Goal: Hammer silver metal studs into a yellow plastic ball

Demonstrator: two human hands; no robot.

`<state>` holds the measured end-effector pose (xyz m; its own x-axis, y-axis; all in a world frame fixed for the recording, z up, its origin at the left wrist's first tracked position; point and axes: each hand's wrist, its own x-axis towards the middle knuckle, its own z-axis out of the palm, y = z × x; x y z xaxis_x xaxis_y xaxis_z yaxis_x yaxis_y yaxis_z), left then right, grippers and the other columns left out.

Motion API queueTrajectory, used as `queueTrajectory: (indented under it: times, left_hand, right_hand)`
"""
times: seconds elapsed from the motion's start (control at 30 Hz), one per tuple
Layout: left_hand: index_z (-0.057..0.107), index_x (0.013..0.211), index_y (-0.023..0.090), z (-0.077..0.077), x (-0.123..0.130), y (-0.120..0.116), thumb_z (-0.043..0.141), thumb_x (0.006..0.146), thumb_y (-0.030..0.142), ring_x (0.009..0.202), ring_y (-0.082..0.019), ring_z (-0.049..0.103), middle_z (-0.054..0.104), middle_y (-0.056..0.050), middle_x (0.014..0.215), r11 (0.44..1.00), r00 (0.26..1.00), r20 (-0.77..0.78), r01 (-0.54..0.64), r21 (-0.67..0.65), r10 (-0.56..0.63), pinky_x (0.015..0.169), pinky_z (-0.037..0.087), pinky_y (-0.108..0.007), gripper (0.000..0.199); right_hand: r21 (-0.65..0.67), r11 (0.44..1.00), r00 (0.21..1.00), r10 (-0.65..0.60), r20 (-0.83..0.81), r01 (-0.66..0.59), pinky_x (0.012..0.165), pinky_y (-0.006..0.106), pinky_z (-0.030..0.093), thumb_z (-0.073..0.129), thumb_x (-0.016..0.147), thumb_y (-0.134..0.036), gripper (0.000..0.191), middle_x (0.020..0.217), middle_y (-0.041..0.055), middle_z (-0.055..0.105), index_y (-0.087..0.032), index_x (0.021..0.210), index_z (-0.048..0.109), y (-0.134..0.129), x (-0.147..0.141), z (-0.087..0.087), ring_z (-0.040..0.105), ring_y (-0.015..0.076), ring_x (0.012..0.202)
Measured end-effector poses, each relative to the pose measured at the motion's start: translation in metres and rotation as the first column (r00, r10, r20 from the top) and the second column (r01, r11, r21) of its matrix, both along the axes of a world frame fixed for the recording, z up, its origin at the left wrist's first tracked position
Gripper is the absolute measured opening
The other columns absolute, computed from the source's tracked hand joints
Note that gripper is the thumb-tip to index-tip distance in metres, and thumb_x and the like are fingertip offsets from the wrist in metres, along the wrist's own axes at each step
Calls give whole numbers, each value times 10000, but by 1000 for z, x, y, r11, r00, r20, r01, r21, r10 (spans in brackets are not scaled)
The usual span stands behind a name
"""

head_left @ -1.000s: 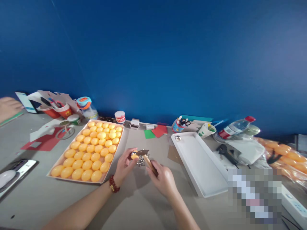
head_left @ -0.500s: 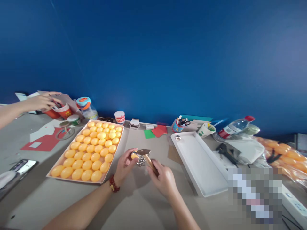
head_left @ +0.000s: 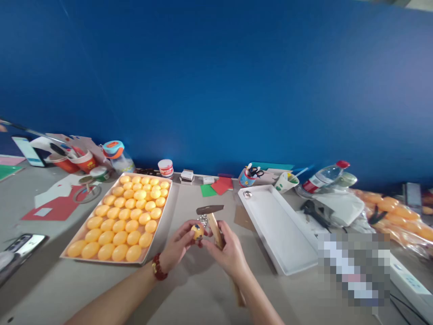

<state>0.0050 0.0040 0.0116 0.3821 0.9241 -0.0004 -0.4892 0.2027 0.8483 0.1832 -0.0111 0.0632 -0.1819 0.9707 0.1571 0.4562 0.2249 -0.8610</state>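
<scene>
My left hand (head_left: 177,246) is closed around an orange ball (head_left: 197,232), like a table-tennis ball, with small dark and shiny bits on its surface. In my right hand (head_left: 230,250) is a hammer (head_left: 210,210), gripped by its wooden handle with the metal head raised. My right fingertips come close to the ball; whether they touch it I cannot tell. Behind the ball lies a small heap of shiny metal bits (head_left: 203,220), partly hidden. To the left, a shallow box (head_left: 147,257) holds rows of orange balls. A white tray (head_left: 277,243) on the right has one silvery round piece (head_left: 247,194) in its far corner.
Along the blue wall stand a white tub (head_left: 165,169), a cup with scissors (head_left: 248,177) and a plastic bottle (head_left: 324,178). Green paper (head_left: 208,190) and red paper (head_left: 222,185) lie at the back. A phone (head_left: 27,246) lies left; a power strip (head_left: 409,280) is right.
My hands have drawn together, and the ball now faces me. The hammer has moved off the ball, sliding lower in my right hand. The other person's hand at left has pulled back.
</scene>
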Motion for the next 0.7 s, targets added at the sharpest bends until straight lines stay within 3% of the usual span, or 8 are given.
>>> queueTrajectory:
  times: [0.23,0.47,0.7]
  left_hand:
    - [564,1017,189,-8,1,-4,599,897,436,697,-142,622,644,-26,813,996,992,102,76,-54,-70,671,510,-277,277]
    - [539,1044,212,-6,-2,-2,687,840,412,847,-176,669,674,-29,906,995,989,132,76,-70,-66,755,507,-278,321]
    - [539,1198,229,-2,-2,-1,650,867,418,910,-202,661,676,-61,959,989,983,123,140,-46,-134,827,504,-330,397]
  right_hand:
    - [-245,966,971,29,-235,-88,379,183,385,698,767,-315,351,677,-48,618,-224,1058,524,1,-7,-5,488,105,455]
    - [-263,963,959,-20,-282,-57,317,165,369,705,759,-322,365,687,-71,540,-218,1058,523,0,-13,-14,396,68,417]
    - [-287,954,944,-9,-329,-91,296,162,364,684,766,-308,358,696,-83,498,-224,1071,517,-1,-15,-17,373,52,392]
